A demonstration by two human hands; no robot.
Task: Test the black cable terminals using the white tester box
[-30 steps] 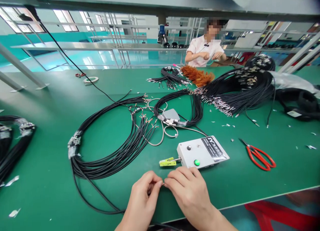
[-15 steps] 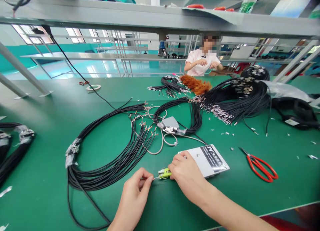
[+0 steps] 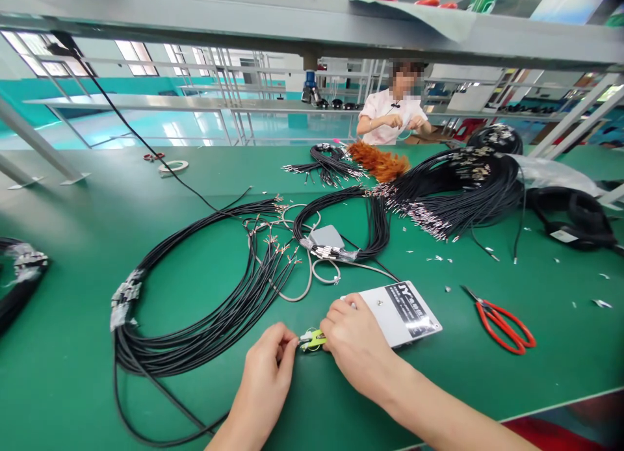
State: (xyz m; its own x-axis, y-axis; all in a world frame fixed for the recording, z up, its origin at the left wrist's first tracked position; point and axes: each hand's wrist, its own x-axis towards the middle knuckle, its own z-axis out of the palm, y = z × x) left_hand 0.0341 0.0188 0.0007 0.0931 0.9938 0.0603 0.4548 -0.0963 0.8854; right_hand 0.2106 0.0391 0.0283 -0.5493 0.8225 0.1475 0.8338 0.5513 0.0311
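Note:
My left hand pinches the end of a thin black cable at a small yellow-green clip. My right hand grips that clip, which sticks out from the left side of a white tester box. The hand covers the box's near left corner. The held cable runs left into a large loop of black cables lying on the green table.
Red-handled scissors lie right of the box. Bigger bundles of black cables with metal terminals fill the back right, beside an orange duster. Another person works across the table. A tape roll sits far left.
A second ago both hands pinched the cable end in front of the box. Then my right hand moved up onto the clip and my left brought the cable tip to it.

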